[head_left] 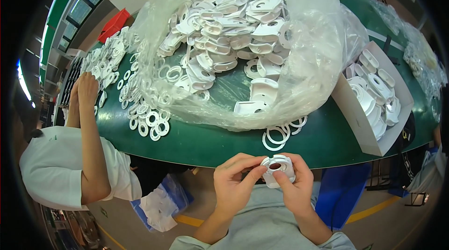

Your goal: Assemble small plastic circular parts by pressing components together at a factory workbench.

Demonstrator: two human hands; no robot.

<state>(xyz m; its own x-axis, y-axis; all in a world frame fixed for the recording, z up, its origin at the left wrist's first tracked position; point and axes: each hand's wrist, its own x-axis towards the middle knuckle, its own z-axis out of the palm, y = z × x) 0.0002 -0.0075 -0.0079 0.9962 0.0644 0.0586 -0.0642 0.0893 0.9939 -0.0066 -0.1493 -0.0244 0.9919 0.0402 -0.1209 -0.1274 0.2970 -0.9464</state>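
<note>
Just off the table's near edge, a white plastic part with a round hole is held between both hands. My left hand pinches its left side with thumb and fingertips. My right hand wraps round the right side, its thumb lying across the front face below the hole. My fingers hide part of its rim. Several thin white rings lie on the table right beyond my hands. Further back, a large clear plastic bag lies open, with a heap of similar white parts in it.
At the right stands an open carton of white parts. Loose white rings spread left of the bag on the green table. A co-worker works at the left. A red bin stands behind; blue bins stand below the table edge.
</note>
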